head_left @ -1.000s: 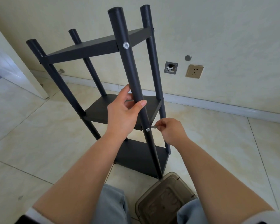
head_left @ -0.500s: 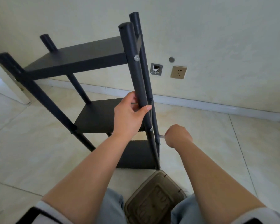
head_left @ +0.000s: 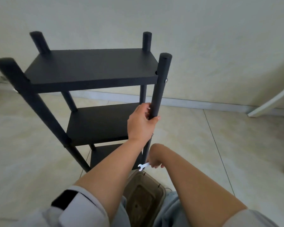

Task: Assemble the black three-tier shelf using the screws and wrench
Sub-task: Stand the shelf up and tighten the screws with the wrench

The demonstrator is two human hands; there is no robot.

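Note:
The black three-tier shelf stands upright on the tiled floor in front of me, its four round posts sticking up above the top board. My left hand grips the near right post just above the middle board. A silver screw head shows on that post at the top board. Lower down, beside the foot of the same post, my right hand holds a small silver wrench, whose open jaw points left. The hand is seen from the wrist side and its fingers are mostly hidden.
A translucent brown plastic box sits on the floor between my knees, right below the wrench. The pale wall and baseboard run behind the shelf. A white door or panel edge leans in at the far right.
The shelf has turned so its long side faces me and stands straighter. My right hand dropped from the middle-board screw down to the post's foot, and the wrench now shows.

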